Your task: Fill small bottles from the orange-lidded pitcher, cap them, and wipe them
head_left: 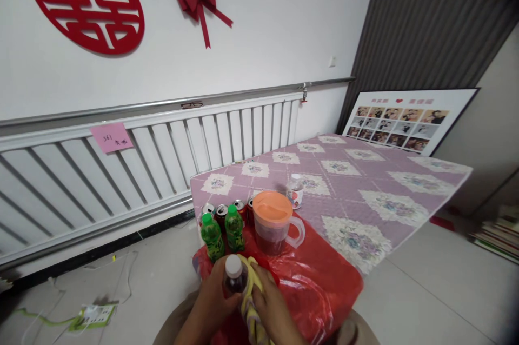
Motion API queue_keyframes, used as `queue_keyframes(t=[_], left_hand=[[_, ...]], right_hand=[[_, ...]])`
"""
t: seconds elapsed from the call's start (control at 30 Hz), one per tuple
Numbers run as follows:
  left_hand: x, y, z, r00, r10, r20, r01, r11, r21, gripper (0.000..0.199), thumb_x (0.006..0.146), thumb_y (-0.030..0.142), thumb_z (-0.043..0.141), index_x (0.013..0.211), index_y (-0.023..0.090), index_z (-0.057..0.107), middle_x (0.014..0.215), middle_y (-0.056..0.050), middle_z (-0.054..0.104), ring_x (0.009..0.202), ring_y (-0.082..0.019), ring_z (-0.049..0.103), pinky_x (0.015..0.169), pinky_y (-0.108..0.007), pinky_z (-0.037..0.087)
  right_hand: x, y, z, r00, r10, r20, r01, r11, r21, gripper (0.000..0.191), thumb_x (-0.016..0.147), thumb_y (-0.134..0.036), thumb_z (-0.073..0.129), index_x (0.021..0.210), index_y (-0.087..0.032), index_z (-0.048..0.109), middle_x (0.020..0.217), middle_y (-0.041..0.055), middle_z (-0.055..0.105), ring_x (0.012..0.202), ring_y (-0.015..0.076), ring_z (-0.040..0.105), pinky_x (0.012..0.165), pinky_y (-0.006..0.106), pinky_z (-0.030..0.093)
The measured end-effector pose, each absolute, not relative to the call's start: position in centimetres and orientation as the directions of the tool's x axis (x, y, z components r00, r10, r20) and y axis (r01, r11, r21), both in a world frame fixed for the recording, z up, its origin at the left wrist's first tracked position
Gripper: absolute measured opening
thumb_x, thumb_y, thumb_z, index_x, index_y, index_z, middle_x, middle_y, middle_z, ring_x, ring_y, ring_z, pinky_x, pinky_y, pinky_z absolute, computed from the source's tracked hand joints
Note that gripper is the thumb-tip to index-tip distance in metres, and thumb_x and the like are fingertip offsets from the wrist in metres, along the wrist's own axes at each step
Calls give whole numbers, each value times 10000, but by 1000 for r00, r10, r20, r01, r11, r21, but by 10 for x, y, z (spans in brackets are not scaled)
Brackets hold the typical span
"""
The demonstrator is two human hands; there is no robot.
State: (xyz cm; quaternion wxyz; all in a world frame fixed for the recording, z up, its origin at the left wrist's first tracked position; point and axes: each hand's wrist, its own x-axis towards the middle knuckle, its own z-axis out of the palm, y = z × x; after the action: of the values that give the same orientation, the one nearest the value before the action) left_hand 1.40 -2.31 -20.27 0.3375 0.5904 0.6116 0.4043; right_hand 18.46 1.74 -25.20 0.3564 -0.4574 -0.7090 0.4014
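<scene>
My left hand (217, 291) is wrapped round a dark-filled bottle with a white cap (234, 269), standing upright low in the view. Beside it, my right hand (270, 296) grips a yellow striped cloth (253, 293) and presses it to the bottle's right side. Just beyond the hands are two green bottles (213, 239) and a clear pitcher (271, 237) with an orange lid and dark contents. Under these lies a red plastic sheet (320, 285). The lower part of the held bottle is hidden by my hands.
Several drink cans (221, 211) stand behind the green bottles. A small clear bottle (295, 193) is behind the pitcher on the purple flowered tablecloth (365, 172). A white radiator (162, 161) runs along the wall; a power strip (95, 315) with cables lies on the floor at left.
</scene>
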Motion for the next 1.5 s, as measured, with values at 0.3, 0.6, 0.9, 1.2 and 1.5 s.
queue_keyframes(t=[0.3, 0.6, 0.9, 1.2, 1.5], left_hand=[[32, -27, -213, -250, 963, 103, 418, 11, 909, 538, 715, 203, 655, 1229, 173, 497, 1204, -109, 644, 1134, -272, 624, 986, -398, 498], [36, -28, -209, -400, 917, 11, 473, 196, 859, 607, 672, 204, 685, 1233, 164, 457, 1228, -114, 643, 1147, -250, 619, 1005, -343, 467], [24, -32, -218, -218, 976, 24, 248, 32, 968, 794, 671, 266, 689, 1387, 144, 370, 1446, -183, 526, 1336, -305, 506, 1147, -442, 385], [27, -33, -223, -293, 956, 25, 191, 33, 981, 667, 731, 309, 706, 1336, 165, 463, 1380, -154, 603, 1236, -288, 599, 1072, -415, 480], [38, -30, -234, -348, 932, 96, 219, -18, 976, 633, 776, 312, 683, 1333, 150, 430, 1378, -182, 577, 1244, -297, 579, 1067, -420, 473]], right_hand=[[176, 21, -232, -291, 903, 318, 374, 413, -830, 494, 900, -251, 446, 1377, -239, 576, 1478, 108, 525, 1395, 262, 443, 1161, 509, 351], [179, 16, -255, -350, 924, 155, 370, 288, -883, 551, 799, -110, 489, 1324, -203, 627, 1358, 119, 635, 1285, 250, 569, 1128, 438, 410], [184, 17, -261, -345, 933, 102, 401, 245, -883, 557, 819, -171, 483, 1366, -129, 577, 1424, 154, 575, 1342, 269, 515, 1155, 468, 371], [178, 7, -245, -253, 932, 259, 379, 342, -860, 507, 937, -297, 394, 1416, -180, 513, 1515, 119, 476, 1406, 247, 427, 1174, 475, 348], [168, 11, -241, -253, 926, 279, 397, 362, -843, 491, 912, -213, 450, 1389, -253, 556, 1540, 79, 448, 1439, 264, 375, 1180, 508, 327]])
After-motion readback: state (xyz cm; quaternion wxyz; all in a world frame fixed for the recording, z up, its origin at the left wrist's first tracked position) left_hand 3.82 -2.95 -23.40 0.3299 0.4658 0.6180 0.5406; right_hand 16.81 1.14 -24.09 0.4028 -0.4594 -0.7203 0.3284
